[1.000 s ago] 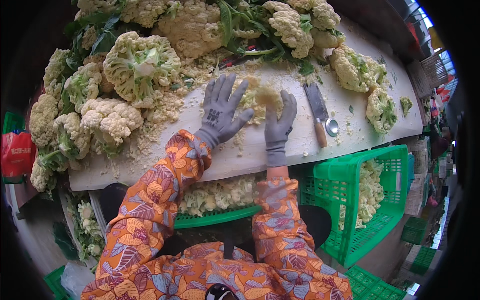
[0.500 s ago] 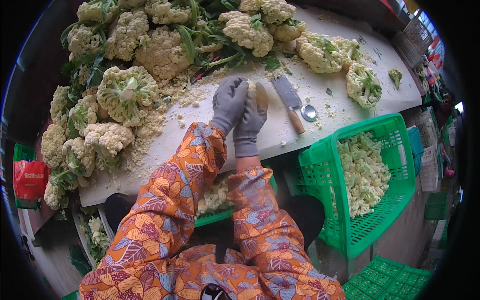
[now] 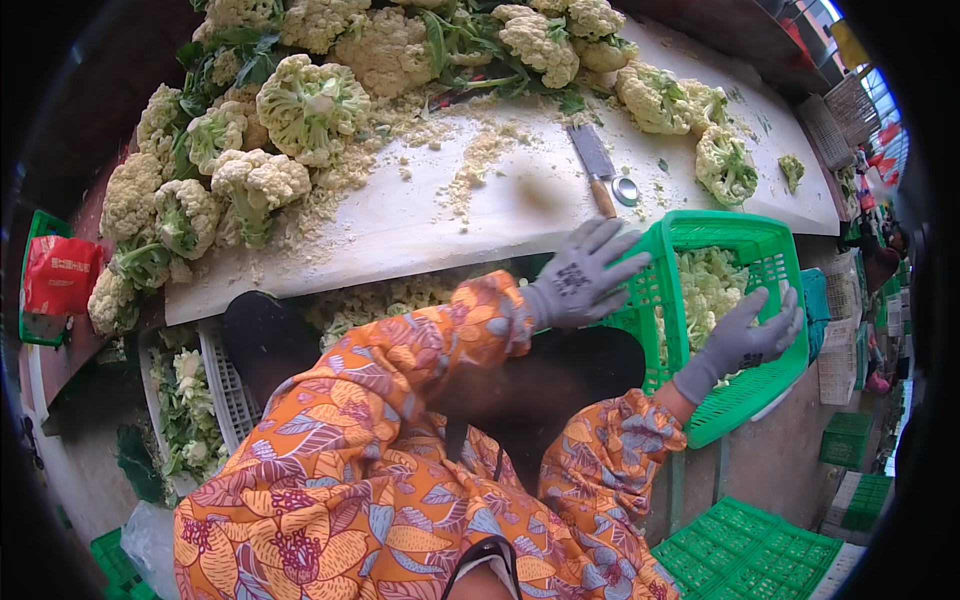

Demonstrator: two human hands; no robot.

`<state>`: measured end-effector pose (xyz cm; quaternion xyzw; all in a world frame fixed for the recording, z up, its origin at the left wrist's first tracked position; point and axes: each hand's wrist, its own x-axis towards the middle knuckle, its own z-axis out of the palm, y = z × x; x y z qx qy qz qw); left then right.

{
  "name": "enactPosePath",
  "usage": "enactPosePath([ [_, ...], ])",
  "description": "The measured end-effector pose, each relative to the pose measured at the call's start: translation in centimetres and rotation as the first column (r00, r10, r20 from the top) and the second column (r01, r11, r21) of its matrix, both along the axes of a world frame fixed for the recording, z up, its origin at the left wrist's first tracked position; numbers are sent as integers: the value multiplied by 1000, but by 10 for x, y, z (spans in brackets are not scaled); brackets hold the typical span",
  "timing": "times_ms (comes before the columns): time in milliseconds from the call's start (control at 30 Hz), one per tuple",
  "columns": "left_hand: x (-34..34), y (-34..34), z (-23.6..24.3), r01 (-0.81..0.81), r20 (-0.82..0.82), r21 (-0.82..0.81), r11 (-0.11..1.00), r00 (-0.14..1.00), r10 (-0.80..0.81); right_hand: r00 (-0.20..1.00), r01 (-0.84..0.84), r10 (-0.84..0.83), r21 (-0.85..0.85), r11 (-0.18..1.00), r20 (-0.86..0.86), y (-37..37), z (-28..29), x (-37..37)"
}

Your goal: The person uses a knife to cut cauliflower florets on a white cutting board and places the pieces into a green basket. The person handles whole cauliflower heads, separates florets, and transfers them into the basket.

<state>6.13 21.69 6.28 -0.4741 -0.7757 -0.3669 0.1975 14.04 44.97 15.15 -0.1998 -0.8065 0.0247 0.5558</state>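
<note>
My left hand [image 3: 583, 275], in a grey glove, is open with its fingers spread beside the near-left rim of a green plastic basket [image 3: 672, 300]. My right hand [image 3: 748, 335], gloved alike, reaches over the basket's right side with fingers apart and nothing seen in it. Pale chopped cauliflower florets [image 3: 705, 285] fill much of the basket. On the white tabletop [image 3: 430, 225] beyond lie a cleaver [image 3: 593, 152] with a wooden handle and a small round metal tin [image 3: 625, 190]. Whole cauliflower heads [image 3: 312, 110] are heaped at the far left and back.
More cauliflower pieces [image 3: 385, 300] show below the table's front edge. At left stand a white slatted basket [image 3: 228, 385], some leafy trimmings [image 3: 188, 405] and a red bag [image 3: 62, 275]. Green crates [image 3: 745, 555] lie on the floor at lower right.
My hands, earlier together over the table around a pale piece, have come apart and moved right to the green basket. The piece no longer shows in them. The view has shifted.
</note>
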Motion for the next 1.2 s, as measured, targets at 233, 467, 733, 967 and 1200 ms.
enactPosePath([
  [233, -38, -143, -75, -293, -103, -681, 671, 946, 308, 630, -461, 511, -248, 852, 586, -116, -66, -82],
  [467, -140, -81, -69, -345, -136, -707, 617, 923, 361, 565, -317, 419, -282, 906, 711, -97, -118, -117],
  [733, -238, -70, -55, -504, 33, -643, 576, 733, 679, 526, -403, 463, -270, 875, 714, -103, -110, -129],
  [967, -184, -221, -75, -769, -285, -469, 435, 597, 750, 402, -560, 715, -464, 686, 572, -158, -134, -151],
  [1200, -24, -271, -77, -912, -97, -235, 338, 368, 925, 294, -537, 537, -328, 777, 791, -287, -164, -175],
])
